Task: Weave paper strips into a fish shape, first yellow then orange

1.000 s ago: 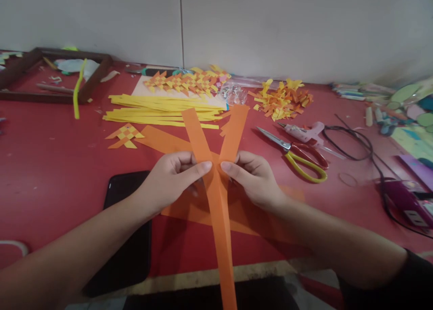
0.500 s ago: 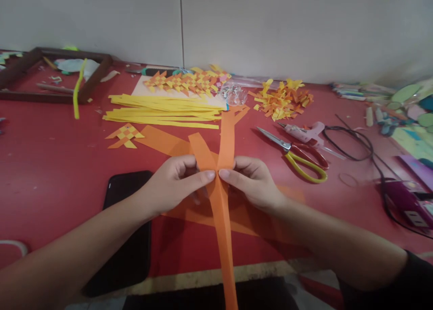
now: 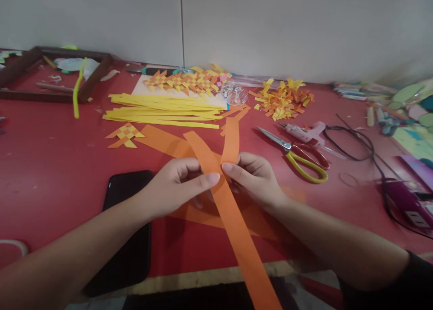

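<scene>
Two hands (image 3: 176, 183) (image 3: 260, 181) pinch orange paper (image 3: 238, 233) over a red table (image 3: 50, 165), with scissors (image 3: 287, 146) nearby.

1. Hands: two, one left hand (image 3: 177, 183) and one right hand (image 3: 259, 179).
2. Orange paper (image 3: 237, 229) between the hands: two upper ends, one at each hand.
3. Loose woven fish (image 3: 125, 135): one.
4. Heaped woven fish (image 3: 182, 82): apparently four or more, their overlap preventing an exact count.
5. Yellow strips (image 3: 155, 103): one pile, at least five strips.
6. Scissors (image 3: 287, 146): one pair, with two handles.
7. Glue gun (image 3: 315, 131): one.
8. Black phone-like slab (image 3: 135, 258): one.
9. Wooden frame (image 3: 40, 94): one, four sides.
10. Heap of clippings (image 3: 284, 100): one.
11. Magenta device (image 3: 404, 201): one.
</scene>
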A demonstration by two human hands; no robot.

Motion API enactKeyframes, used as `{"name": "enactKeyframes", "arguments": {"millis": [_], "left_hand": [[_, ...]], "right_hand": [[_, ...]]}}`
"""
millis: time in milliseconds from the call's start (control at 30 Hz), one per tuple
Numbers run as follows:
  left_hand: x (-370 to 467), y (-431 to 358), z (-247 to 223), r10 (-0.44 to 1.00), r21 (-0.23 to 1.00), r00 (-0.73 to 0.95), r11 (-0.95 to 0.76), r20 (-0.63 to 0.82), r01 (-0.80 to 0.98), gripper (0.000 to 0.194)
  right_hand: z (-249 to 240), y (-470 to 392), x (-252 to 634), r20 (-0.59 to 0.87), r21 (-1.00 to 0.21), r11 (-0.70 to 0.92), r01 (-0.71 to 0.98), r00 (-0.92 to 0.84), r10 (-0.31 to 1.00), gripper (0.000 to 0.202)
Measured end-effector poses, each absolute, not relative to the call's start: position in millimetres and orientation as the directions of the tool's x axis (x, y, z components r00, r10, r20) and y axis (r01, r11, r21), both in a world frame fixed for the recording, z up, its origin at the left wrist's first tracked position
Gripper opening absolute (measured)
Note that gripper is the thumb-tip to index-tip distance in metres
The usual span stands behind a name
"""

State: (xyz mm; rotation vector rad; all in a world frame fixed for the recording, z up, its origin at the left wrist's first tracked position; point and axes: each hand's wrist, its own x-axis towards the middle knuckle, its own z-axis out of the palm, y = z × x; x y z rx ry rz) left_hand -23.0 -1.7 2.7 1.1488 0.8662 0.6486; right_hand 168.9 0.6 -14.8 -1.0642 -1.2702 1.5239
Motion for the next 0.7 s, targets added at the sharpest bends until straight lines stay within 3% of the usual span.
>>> {"name": "enactKeyframes", "arguments": {"millis": [267,700], "left_hand": [[-22.0,-1.2,3.4,0.84,0.975,0.502,0.221,-0.204,0.027,0.025],[-21.8,-1.2,4.6,0.863,0.958,0.432,0.287,-0.261,0.007,0.024]], "right_hand": [[-10.3,-2.1,169.0,-0.063,-0.982,-0.123,-0.146,-0.357,0.932,0.024],[-9.3,-1.1,167.9,-0.064,-0.982,-0.111,-0.15,-0.288,0.956,0.027]]}}
